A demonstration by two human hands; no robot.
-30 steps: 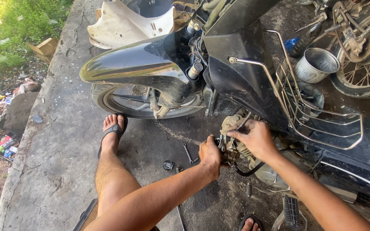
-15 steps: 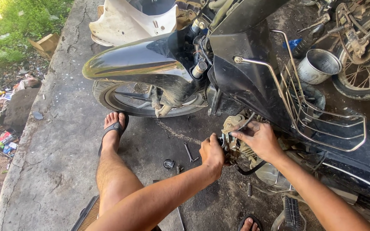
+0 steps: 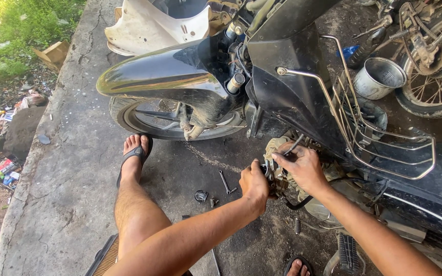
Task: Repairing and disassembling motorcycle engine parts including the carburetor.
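While both forearms reach forward, left hand [image 3: 254, 185] is fisted on a small engine part [image 3: 277, 176] under the glossy black motorbike [image 3: 282, 87]; right hand [image 3: 303, 168] curls over it, pinching a thin dark tool [image 3: 293, 144]. Wrench [image 3: 225, 182] lies on gritty concrete floor [image 3: 72, 168].

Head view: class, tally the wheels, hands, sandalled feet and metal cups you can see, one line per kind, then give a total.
Wheels: 2, the front wheel and the spoked wheel
Hands: 2, the left hand and the right hand
Sandalled feet: 2, the left foot and the right foot
Metal cups: 1, the cup
Total: 7
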